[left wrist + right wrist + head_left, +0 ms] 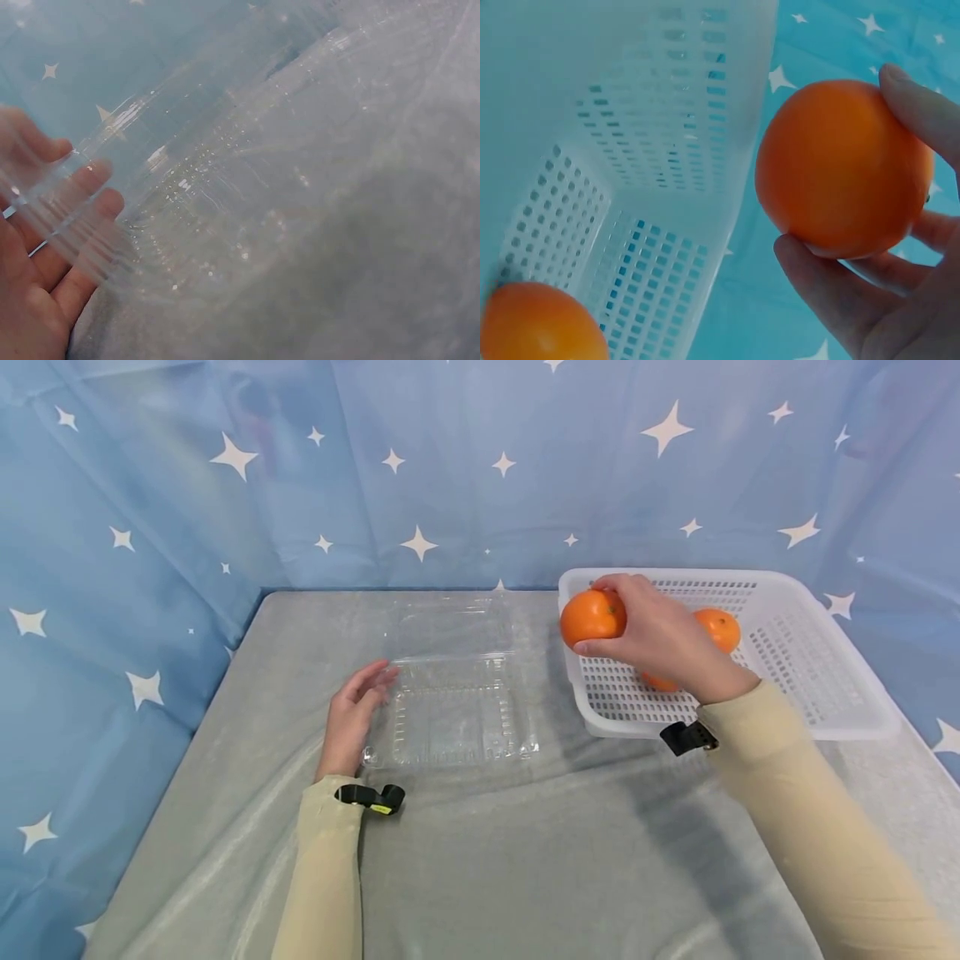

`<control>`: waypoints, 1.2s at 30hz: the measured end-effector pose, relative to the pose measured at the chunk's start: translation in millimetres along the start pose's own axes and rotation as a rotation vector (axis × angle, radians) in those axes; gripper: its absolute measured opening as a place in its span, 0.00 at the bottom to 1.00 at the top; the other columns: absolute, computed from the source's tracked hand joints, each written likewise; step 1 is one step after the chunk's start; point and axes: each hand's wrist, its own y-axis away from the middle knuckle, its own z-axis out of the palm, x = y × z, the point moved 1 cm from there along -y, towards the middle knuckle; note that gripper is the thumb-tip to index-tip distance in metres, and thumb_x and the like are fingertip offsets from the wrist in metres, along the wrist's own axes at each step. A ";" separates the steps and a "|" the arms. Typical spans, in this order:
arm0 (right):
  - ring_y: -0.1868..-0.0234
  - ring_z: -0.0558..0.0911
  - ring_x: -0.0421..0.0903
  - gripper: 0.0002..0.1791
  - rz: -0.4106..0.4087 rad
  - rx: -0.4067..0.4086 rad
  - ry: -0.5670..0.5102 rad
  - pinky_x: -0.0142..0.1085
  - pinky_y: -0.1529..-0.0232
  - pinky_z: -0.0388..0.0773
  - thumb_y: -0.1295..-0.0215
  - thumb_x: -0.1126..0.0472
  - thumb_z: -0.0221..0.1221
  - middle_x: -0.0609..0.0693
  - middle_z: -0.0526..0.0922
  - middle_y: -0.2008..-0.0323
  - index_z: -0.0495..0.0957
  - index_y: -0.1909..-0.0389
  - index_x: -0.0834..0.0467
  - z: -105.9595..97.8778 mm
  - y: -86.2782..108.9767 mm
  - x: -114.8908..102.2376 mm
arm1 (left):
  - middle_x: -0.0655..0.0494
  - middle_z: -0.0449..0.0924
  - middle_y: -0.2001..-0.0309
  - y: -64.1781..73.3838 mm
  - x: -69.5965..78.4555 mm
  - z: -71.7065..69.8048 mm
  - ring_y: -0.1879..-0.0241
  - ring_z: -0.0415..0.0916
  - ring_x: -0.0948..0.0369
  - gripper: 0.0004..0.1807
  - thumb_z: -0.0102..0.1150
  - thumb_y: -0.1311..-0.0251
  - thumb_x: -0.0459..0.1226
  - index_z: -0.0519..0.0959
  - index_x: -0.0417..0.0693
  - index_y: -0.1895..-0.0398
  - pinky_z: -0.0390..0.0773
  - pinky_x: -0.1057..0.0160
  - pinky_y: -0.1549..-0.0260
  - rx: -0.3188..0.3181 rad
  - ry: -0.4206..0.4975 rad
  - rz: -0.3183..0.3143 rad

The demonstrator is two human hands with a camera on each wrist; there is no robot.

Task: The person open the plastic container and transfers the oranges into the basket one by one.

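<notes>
My right hand (663, 631) grips an orange (592, 617) between thumb and fingers, over the left end of a white basket (821, 727). In the right wrist view this orange (840, 169) appears beside the basket wall, with fingers round it. Inside the basket lie another orange (720, 628) and a third orange (660, 682), partly hidden by my right hand. At the left side of a clear plastic container (450, 752) with its lid (450, 627) folded back, my left hand (354, 714) rests with loose fingers. Through the plastic, its fingers (90, 240) show in the left wrist view.
A grey cloth (487, 860) covers the table, with wrinkles at the front left. Behind and at both sides hangs a blue curtain (450, 485) with white stars. The basket stands right of the plastic container.
</notes>
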 end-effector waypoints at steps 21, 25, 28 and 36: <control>0.60 0.72 0.54 0.50 0.040 -0.152 0.145 0.47 0.64 0.69 0.59 0.29 0.57 0.55 0.62 0.47 0.55 0.35 0.45 -5.0 -20.9 12.0 | 0.50 0.72 0.46 -0.5 1.2 -0.6 0.46 0.68 0.59 0.21 0.45 0.39 0.31 0.68 0.46 0.41 0.65 0.51 0.49 -0.008 0.008 0.010; 0.62 0.72 0.54 0.47 0.038 -0.179 0.175 0.45 0.66 0.69 0.57 0.30 0.56 0.55 0.62 0.48 0.58 0.36 0.46 -3.3 -23.9 15.9 | 0.50 0.72 0.46 -0.8 0.5 -0.8 0.46 0.68 0.58 0.21 0.45 0.39 0.31 0.67 0.45 0.41 0.64 0.51 0.48 -0.013 0.016 0.018; 0.62 0.72 0.54 0.45 0.046 -0.189 0.172 0.45 0.66 0.69 0.56 0.30 0.57 0.55 0.61 0.47 0.59 0.37 0.47 -2.4 -25.8 18.7 | 0.50 0.72 0.46 -1.3 0.3 -1.2 0.45 0.68 0.58 0.21 0.45 0.38 0.32 0.67 0.46 0.41 0.64 0.51 0.48 -0.017 0.012 0.019; 0.62 0.73 0.53 0.42 0.080 -0.249 0.139 0.44 0.66 0.70 0.52 0.39 0.60 0.56 0.59 0.46 0.57 0.37 0.48 0.2 -33.7 23.2 | 0.49 0.72 0.46 -0.7 0.9 -2.1 0.45 0.67 0.57 0.21 0.45 0.38 0.32 0.67 0.47 0.41 0.64 0.51 0.48 -0.017 0.002 0.029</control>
